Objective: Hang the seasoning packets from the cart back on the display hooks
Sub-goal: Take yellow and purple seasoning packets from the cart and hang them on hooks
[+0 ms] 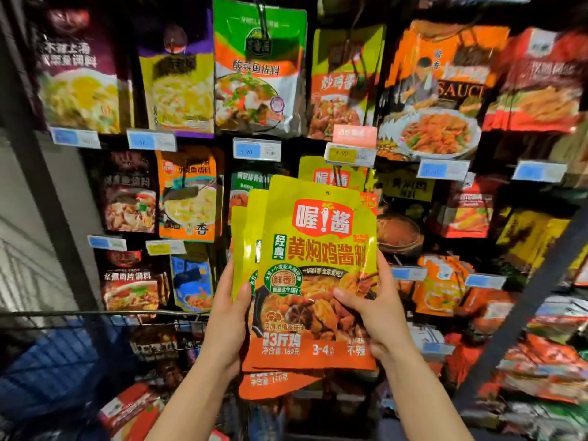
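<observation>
Item: fanned stack of glossy yellow-and-orange plastic seasoning packets (318,268), held upright before the display; small punched hang hole (328,193) at top of front packet.
Left hand (227,323): gripping the stack's left edge, thumb on front.
Right hand (374,313): gripping the right edge, thumb across the printed dish.
Destination, by judgement: matching yellow packet (331,175) hanging just above and behind the stack; hook itself hidden.
Source: wire shopping cart (105,313), below and left of left hand.
Handling advice: square the fan so holes align; raise, thread onto hook, or hang singly; keep packets flat to avoid tearing holes.
</observation>
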Demonstrator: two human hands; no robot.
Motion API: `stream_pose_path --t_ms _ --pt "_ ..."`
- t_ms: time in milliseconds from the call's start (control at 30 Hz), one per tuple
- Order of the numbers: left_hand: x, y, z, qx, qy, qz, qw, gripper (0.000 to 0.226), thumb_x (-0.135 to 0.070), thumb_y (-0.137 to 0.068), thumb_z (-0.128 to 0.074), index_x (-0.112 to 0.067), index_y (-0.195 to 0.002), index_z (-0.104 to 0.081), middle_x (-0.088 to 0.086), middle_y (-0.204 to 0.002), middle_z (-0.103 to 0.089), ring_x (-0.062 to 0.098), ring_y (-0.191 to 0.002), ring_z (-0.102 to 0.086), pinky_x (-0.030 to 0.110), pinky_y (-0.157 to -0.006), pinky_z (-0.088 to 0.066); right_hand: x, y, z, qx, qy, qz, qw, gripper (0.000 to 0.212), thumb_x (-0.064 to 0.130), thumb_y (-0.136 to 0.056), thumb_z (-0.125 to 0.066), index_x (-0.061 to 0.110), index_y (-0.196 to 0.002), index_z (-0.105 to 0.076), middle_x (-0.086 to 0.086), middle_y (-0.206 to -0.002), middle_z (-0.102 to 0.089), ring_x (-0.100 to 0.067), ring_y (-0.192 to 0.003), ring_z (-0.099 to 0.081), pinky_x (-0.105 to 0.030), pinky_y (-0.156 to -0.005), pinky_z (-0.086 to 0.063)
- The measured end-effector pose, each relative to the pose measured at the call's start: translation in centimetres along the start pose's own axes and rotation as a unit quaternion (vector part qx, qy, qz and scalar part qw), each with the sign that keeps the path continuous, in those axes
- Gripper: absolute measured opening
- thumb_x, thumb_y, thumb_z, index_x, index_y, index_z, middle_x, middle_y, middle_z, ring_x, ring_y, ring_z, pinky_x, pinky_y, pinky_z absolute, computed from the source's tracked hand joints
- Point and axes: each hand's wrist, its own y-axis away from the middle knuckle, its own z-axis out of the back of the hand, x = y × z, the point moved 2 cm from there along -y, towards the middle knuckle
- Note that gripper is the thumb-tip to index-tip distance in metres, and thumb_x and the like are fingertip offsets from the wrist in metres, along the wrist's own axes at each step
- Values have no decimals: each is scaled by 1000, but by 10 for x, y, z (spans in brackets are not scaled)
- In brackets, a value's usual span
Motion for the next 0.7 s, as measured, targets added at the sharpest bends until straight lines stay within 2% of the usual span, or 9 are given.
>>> stream_pose_path --t_ms 33,67,133,233,333,433,533,600,700 --pt "1 -1 4 -3 1 -3 1000 46 -21 -104 -45 -53 -137 -46 -9 -144 -53 19 -130 -53 51 -107 -44 -2 -2 -4 -2 -1 -1 1000 90 -4 -76 -77 41 -144 -38 14 -130 -59 -4 -116 -58 -24 -84 -52" --pt "0 -2 6 -7 -2 -10 1000 47 -20 -104 -45 -52 -139 -45 -9 -145 -53 21 -132 -51 52 -109 -41 -4 -5 -7 -4 0 -1 1000 91 -4 -76 -77 40 -145 -37 14 -131 -58 -6 -120 -55 -29 -91 -50" --pt "-2 -6 13 -17 9 -13 1000 48 -15 -105 -42 -46 -142 -42 -8 -140 -57 20 -126 -57 45 -101 -48 -9 -12 -12 -13 -1 -6 1000 91 -4 -77 -77 36 -147 -35 15 -131 -56 -9 -122 -52 -35 -99 -45" --pt "0 -16 30 -15 32 -2 999 50 -12 -105 -39 -39 -148 -38 1 -136 -61 27 -116 -64 51 -90 -55 -23 -25 -12 -40 -4 -26 999 89 -5 -77 -76 35 -147 -37 8 -135 -56 -14 -124 -53 -43 -103 -45" --pt "4 -30 48 -52 34 5 998 49 -12 -105 -41 -37 -148 -40 0 -129 -65 22 -106 -69 39 -75 -60 -35 -38 -8 -62 -2 -41 997 85 -8 -76 -75 36 -141 -43 3 -131 -61 -19 -119 -58 -46 -95 -51" --pt "11 -46 56 -44 0 14 999 46 -15 -105 -41 -43 -142 -43 -1 -132 -63 27 -116 -64 52 -90 -54 -37 -49 -6 -76 -3 -52 996 88 -11 -77 -73 35 -144 -41 5 -130 -60 -14 -115 -60 -31 -81 -54" --pt "17 -54 52 -34 -27 10 999 47 -16 -105 -41 -45 -142 -43 -2 -138 -59 28 -125 -57 61 -104 -43 -35 -68 0 -88 -4 -60 994 90 -10 -76 -74 37 -144 -40 3 -135 -57 -19 -120 -58 -41 -91 -54" --pt "16 -57 45 -29 -38 0 999 47 -15 -105 -41 -45 -140 -44 -4 -139 -58 23 -127 -56 58 -106 -42 -29 -83 2 -99 -3 -61 993 89 -9 -76 -74 37 -144 -40 3 -134 -58 -19 -119 -58 -44 -94 -53" --pt "17 -65 34 -27 -38 -10 999 47 -12 -105 -40 -48 -135 -44 -8 -136 -60 16 -122 -60 48 -103 -47 -18 -110 4 -97 1 -40 994 86 -10 -77 -72 32 -145 -39 3 -130 -60 -13 -113 -61 -34 -88 -55"
